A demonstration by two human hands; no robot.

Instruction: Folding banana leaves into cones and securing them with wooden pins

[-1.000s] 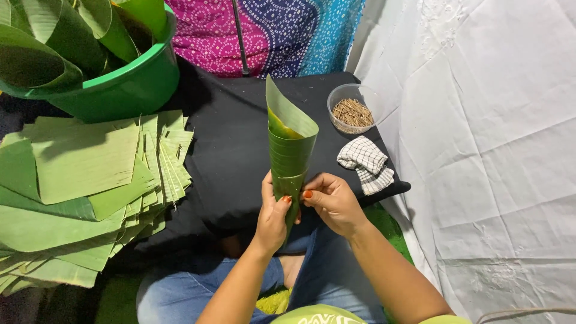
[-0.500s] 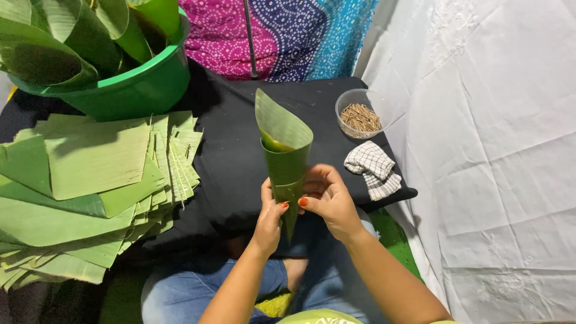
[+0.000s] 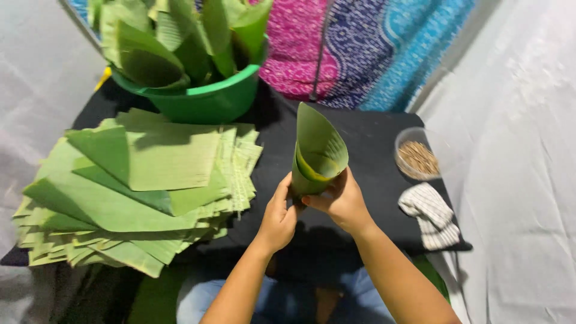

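our hands, left hand (image 3: 277, 217) and right hand (image 3: 341, 201), pinch a rolled leaf cone (image 3: 317, 155) mid-frame; many flat leaves (image 3: 138, 186) left unrolled.

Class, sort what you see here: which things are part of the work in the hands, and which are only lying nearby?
In the work:
leaf cone, held by left hand and right hand
stack of cut leaves
green tub of rolled cones

Lying nearby:
bowl of small sticks
striped cloth
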